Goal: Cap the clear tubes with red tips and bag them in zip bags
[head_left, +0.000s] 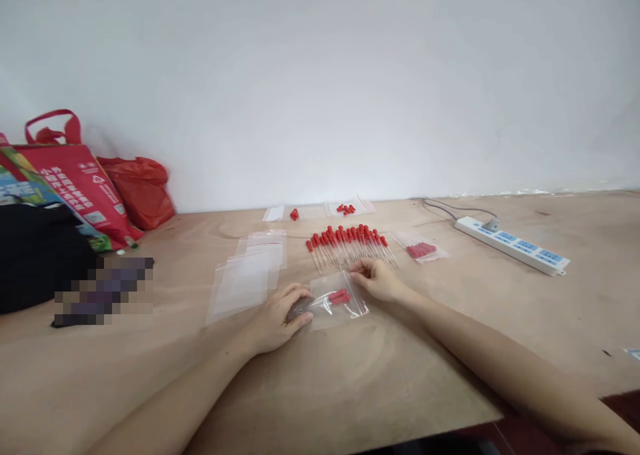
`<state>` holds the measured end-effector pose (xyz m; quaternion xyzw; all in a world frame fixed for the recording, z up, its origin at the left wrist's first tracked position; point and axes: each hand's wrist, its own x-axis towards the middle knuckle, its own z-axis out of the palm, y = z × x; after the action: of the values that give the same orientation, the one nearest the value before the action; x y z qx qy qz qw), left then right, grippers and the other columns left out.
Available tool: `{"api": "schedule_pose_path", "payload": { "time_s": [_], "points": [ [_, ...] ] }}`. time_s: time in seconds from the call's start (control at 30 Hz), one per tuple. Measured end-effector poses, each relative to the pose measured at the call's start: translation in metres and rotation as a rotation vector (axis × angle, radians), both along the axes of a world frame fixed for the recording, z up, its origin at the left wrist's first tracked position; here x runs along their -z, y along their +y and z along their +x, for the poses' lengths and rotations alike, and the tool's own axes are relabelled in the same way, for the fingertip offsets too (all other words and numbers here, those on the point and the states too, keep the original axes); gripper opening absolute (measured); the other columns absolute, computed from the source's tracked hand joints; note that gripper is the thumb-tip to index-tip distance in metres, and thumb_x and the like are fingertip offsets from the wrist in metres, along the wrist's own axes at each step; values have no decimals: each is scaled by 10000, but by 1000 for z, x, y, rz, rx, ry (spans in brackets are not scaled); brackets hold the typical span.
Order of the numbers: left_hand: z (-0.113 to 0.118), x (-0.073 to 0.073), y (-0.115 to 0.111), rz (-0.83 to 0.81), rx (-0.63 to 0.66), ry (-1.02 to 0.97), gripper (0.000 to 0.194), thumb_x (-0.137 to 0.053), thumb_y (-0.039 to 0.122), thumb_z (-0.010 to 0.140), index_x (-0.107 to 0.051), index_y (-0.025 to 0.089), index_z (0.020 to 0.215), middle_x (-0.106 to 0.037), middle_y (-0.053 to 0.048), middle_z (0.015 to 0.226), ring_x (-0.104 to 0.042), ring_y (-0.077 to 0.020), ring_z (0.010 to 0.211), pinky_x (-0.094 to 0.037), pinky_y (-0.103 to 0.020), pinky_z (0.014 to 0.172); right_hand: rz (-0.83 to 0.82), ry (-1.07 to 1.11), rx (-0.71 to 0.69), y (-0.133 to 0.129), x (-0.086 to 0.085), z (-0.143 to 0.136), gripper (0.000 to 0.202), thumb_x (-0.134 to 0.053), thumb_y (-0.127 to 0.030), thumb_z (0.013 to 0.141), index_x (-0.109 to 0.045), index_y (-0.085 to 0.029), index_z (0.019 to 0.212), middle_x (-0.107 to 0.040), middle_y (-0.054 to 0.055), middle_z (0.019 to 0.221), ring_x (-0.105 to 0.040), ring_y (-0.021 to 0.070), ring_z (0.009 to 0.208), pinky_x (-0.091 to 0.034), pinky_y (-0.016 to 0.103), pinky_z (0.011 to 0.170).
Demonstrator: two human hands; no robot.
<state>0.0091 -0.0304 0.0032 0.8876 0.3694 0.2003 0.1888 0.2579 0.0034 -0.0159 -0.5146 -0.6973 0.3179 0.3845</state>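
A clear zip-lock bag (pixel 323 318) lies on the table in front of me, its zip end to the right. Inside it are a few droppers with red rubber bulbs (pixel 340 297). My left hand (pixel 283 315) holds the bag's left end, fingers and thumb curved around it. At the far right corner, by the zip, my right hand (pixel 377 278) pinches the bag's edge. Just beyond the hands, a row of several red-bulbed droppers (pixel 350 245) lies side by side. Flat clear zip-lock bags (pixel 245 278) overlap beyond my left hand.
A bag with red bulbs (pixel 423 249) lies right of the row. Farther back are red bulbs (pixel 346 209) on clear bags. A white power strip (pixel 510 245) is at right. Red bags (pixel 137 191) and black cloth (pixel 40 255) occupy the left, beside a blurred dark object (pixel 107 291).
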Motion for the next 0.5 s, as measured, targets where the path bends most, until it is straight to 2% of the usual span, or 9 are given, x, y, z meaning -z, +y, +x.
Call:
{"api": "schedule_pose_path", "payload": {
  "time_s": [0.1,0.17,0.33,0.5],
  "points": [
    [0,1,1,7,10,-16,129,-472,254,810,-490,201,927,-518,-57,1060,-481,-206,1035,-386,-343,863,135,-190,155,24,-12,1,78,-501,-142,695,-578,-148,687,-627,27,700,-553,113,628,-410,213,602],
    [0,1,1,6,12,-30,92,-473,256,808,-479,197,878,-525,-60,1028,-487,-207,1027,-394,-341,848,145,-286,262,42,-18,-3,95,-493,-123,693,-579,-149,726,-635,37,762,-568,122,693,-410,213,643],
    [-1,2,2,-3,9,-53,72,-481,258,801,-448,195,806,-534,-63,968,-474,-212,1049,-396,-342,832,-4,-452,406,77,-24,-25,199,-516,-130,694,-563,-132,887,-629,99,892,-582,177,850,-423,234,684],
    [-1,2,2,8,13,-65,79,-489,262,797,-455,193,808,-529,-70,982,-479,-214,1037,-395,-342,826,-84,-492,445,87,-27,-39,268,-533,-59,651,-539,-87,918,-615,164,897,-598,243,843,-444,280,641]
  ]
}}
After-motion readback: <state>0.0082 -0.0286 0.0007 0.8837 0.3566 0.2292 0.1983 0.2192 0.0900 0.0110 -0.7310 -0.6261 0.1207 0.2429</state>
